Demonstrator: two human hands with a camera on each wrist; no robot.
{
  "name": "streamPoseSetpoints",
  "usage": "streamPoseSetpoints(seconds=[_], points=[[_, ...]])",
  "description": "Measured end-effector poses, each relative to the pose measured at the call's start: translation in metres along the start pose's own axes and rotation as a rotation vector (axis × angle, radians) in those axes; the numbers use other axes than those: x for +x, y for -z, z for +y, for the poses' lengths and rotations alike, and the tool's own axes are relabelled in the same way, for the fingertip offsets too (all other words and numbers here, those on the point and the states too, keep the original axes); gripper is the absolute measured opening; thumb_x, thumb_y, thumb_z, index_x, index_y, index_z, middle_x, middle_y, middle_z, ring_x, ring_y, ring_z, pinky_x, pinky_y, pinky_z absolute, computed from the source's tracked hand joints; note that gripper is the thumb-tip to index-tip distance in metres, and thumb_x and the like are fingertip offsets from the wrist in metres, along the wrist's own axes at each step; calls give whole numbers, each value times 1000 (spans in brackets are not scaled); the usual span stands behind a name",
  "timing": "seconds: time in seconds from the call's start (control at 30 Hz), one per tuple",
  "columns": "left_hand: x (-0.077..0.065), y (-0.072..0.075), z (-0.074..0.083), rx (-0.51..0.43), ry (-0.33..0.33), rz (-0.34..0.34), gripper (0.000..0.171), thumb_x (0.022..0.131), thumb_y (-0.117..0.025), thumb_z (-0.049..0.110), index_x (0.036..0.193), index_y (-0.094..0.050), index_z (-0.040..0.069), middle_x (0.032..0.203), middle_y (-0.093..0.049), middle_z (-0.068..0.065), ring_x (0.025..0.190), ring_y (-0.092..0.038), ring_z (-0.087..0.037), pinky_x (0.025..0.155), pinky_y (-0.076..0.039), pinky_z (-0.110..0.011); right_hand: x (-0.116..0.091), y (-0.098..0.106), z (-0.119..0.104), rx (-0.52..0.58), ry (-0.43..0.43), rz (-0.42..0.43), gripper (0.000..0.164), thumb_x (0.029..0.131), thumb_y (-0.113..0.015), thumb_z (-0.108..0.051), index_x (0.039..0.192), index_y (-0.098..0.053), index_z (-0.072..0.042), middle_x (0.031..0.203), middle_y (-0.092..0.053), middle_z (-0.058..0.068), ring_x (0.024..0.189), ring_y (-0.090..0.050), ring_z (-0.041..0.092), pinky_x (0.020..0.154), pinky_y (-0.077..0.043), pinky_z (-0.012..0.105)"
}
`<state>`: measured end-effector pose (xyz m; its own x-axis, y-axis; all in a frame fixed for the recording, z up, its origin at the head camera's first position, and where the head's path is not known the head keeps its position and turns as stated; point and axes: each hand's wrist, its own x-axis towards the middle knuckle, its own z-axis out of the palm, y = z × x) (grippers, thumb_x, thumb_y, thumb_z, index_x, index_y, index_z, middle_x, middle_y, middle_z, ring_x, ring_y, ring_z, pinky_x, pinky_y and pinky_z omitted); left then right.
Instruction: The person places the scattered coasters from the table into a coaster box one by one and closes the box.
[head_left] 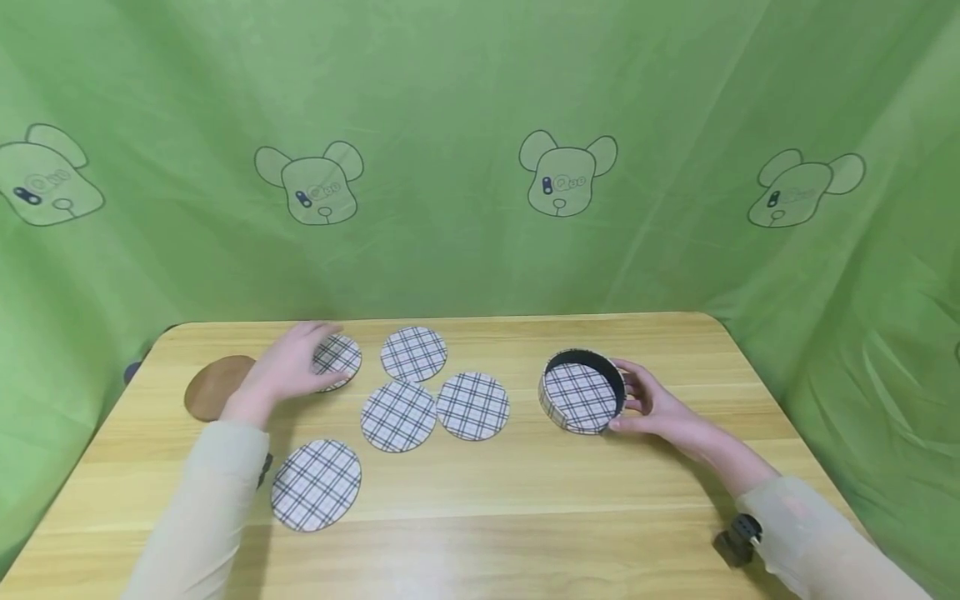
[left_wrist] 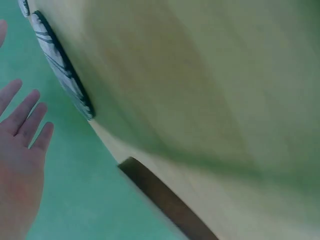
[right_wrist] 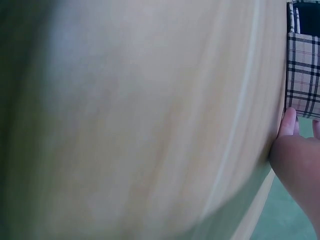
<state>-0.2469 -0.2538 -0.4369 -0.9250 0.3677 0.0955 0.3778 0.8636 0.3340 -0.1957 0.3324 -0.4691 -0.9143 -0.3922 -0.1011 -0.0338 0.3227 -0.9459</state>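
My left hand [head_left: 288,365] hovers beside a round plaid coaster [head_left: 341,360] at the back left, fingers spread around its near side. In the left wrist view the fingers are extended and apart from the coaster. A brown round disc [head_left: 213,390] lies partly behind the left wrist. At the right, my right hand [head_left: 663,412] grips a round plaid coaster holder [head_left: 553,408] by its right side, thumb in front and fingers behind. Inside the dark-lined holder a plaid coaster [head_left: 579,396] lies flat. The right wrist view shows fingertips against the holder's plaid wall [right_wrist: 303,75].
Between the hands lie three plaid coasters, one at the back [head_left: 414,353] and two close together, a left coaster [head_left: 397,416] and a right coaster [head_left: 473,406]. Another coaster [head_left: 317,485] is nearer the front left. A green curtain [head_left: 450,250] hangs behind the wooden table [head_left: 525,517].
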Motion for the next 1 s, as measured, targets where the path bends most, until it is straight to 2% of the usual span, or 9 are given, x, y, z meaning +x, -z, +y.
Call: streamPoseSetpoints(seconds=[0.27,0.73,1.0], points=[[-8,-5,-9,7,34,-15,88,86,-85,39,155,-49,-1,158,-48,-29,147,-43,-51,124,-35,-70,0,-1,-1,-7,-9,2,106,86,-81,0,167,-13,-1,152,-36,37,119,-58,6,100,-53,14],[-9,-6,-20,23,59,-51,108,76,-90,55,159,-45,3,164,-38,-32,149,-37,-56,119,-35,-77,1,1,1,-3,-11,3,107,85,-81,0,167,-12,0,153,-35,38,119,-59,5,100,-53,15],[-6,-8,-18,60,48,-81,107,80,-86,59,160,-43,3,162,-40,-33,148,-39,-55,118,-38,-76,1,1,1,3,-17,-1,107,85,-81,0,167,-12,-1,155,-34,38,120,-58,6,101,-53,15]])
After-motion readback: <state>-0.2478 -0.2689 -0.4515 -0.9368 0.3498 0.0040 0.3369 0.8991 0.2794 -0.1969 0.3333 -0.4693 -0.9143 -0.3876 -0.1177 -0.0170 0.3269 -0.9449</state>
